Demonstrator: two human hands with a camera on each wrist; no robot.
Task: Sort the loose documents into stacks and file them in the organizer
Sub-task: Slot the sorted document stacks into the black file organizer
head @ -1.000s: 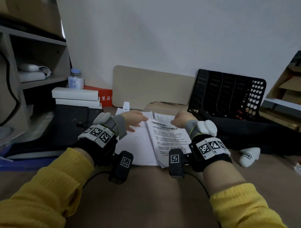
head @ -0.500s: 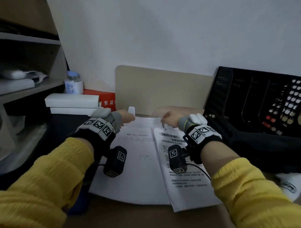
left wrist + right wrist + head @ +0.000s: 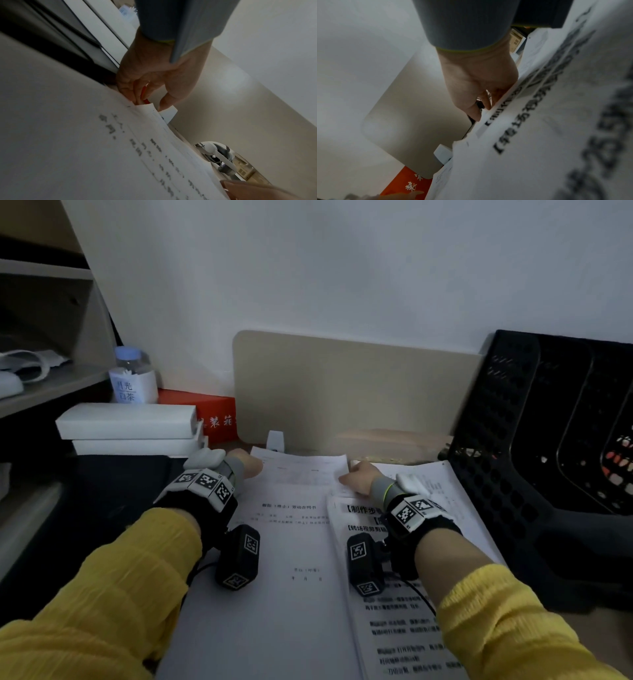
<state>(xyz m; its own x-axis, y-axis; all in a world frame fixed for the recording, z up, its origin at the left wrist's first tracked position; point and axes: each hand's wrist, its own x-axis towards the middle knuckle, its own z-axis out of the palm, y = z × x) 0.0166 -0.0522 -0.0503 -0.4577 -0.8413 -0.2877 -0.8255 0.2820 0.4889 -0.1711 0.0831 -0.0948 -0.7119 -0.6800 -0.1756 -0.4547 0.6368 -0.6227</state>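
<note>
Two overlapping stacks of printed documents lie in front of me: a left stack point(image 3: 281, 577) and a right stack point(image 3: 394, 631) with bold headings. A further sheet point(image 3: 301, 472) lies beyond them. My left hand point(image 3: 251, 467) point(image 3: 147, 104) pinches that sheet's far left corner, fingers curled and thumb on top. My right hand point(image 3: 346, 479) point(image 3: 482, 112) pinches its far right corner. The black mesh organizer point(image 3: 548, 422) with upright slots stands at the right, apart from both hands.
A beige board point(image 3: 342, 392) leans on the wall behind the papers, with a small white item point(image 3: 275, 440) at its foot. Stacked white boxes point(image 3: 130, 426), a red box point(image 3: 215, 416) and a bottle point(image 3: 132, 378) stand at the left, under a shelf point(image 3: 44, 392). Dark fabric point(image 3: 565, 559) lies below the organizer.
Both hands have reached farther away, from resting on the two stacks to the far sheet's corners. The head has moved closer, so papers and organizer look larger.
</note>
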